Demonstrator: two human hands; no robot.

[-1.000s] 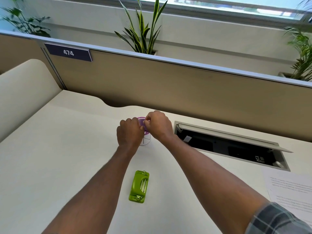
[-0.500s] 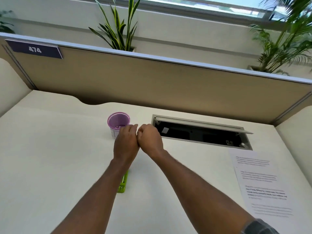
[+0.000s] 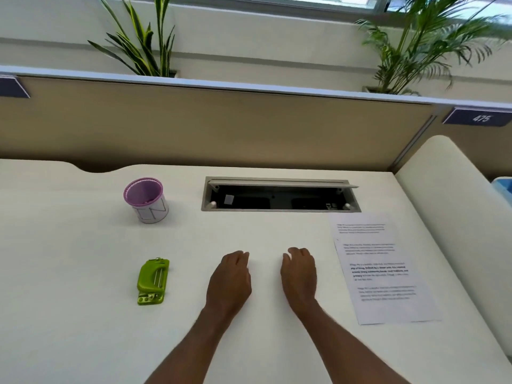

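Note:
My left hand (image 3: 231, 281) and my right hand (image 3: 299, 275) rest side by side, palms down, on the white desk (image 3: 83, 314), a short gap between them. Neither holds anything; the fingers look relaxed. A purple mesh cup (image 3: 145, 199) with a white paper label stands upright at the back left, well clear of both hands. A green hole punch (image 3: 153, 281) lies on the desk to the left of my left hand. A printed paper sheet (image 3: 382, 267) lies flat to the right of my right hand.
An open cable tray (image 3: 279, 195) is sunk into the desk behind the hands. A tan partition (image 3: 221, 126) closes off the back, with potted plants behind it. A cream side panel (image 3: 457, 217) borders the desk on the right.
Both hands have left the purple cup, pulled back toward me and moved apart onto the bare desk. The view has swung to the right.

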